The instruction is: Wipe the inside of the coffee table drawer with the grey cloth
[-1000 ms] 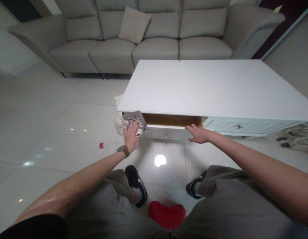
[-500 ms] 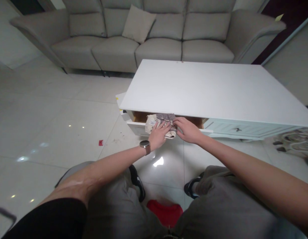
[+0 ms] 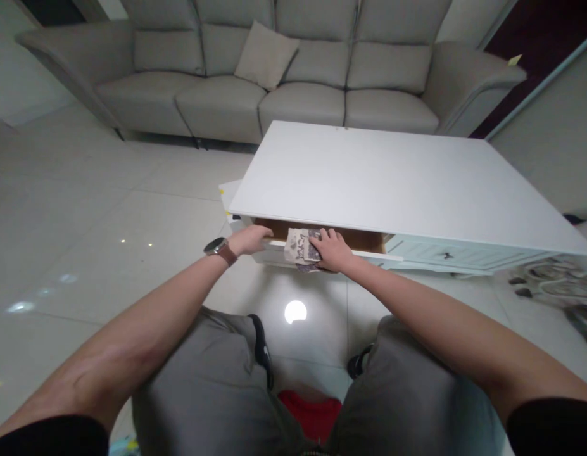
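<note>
A white coffee table (image 3: 397, 180) has its front drawer (image 3: 369, 239) pulled partly out, showing a brown wooden inside. Over the drawer's front edge lies a folded cream and grey-purple patterned cloth (image 3: 299, 247). My right hand (image 3: 334, 249) is closed on the cloth's right part, with the thumb over it and the fingertips at its upper edge. At the drawer's left end, my left hand (image 3: 252, 240), below a wristwatch, grips the top of the drawer front. Its fingers bend over the edge and are partly hidden.
Behind the table stands a long grey sofa (image 3: 217, 104) with a cushion (image 3: 267, 56). A closed drawer with a dark knob (image 3: 448, 256) is at the right. A red object (image 3: 312, 415) lies on the floor between my legs.
My left hand has left the cloth and moved left onto the drawer front. The cloth looks more compactly folded, and my right hand has shifted slightly left onto it.
</note>
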